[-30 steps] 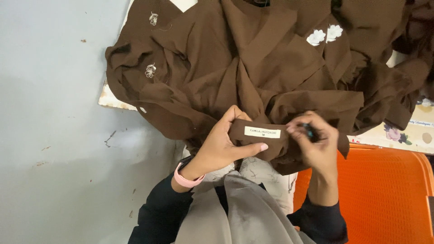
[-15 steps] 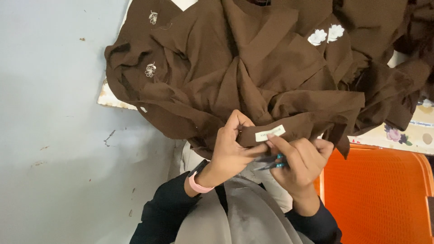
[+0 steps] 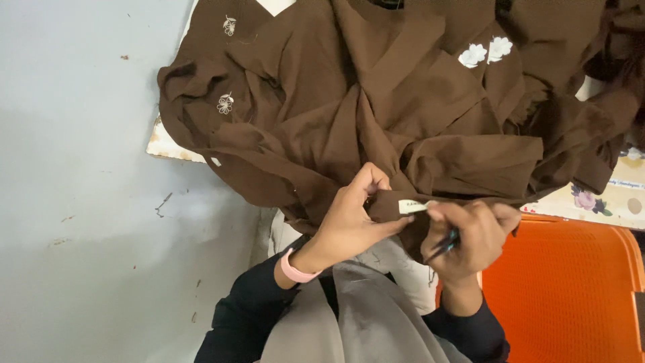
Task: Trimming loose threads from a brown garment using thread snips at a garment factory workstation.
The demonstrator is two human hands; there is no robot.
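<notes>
I saw an orange plastic crate (image 3: 564, 289) at lower right, a grey floor (image 3: 74, 202) on the left, and a flower-printed cloth (image 3: 605, 202) beside the crate, possibly covering a low board (image 3: 164, 144) whose chipped corner showed.

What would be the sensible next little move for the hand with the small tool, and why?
Probably bring the small dark tool in the right hand up to the white label on the brown garment. The left hand already pinches the fabric beside the label and holds it up, and the tool's tip sits just below it, not yet touching.
</notes>
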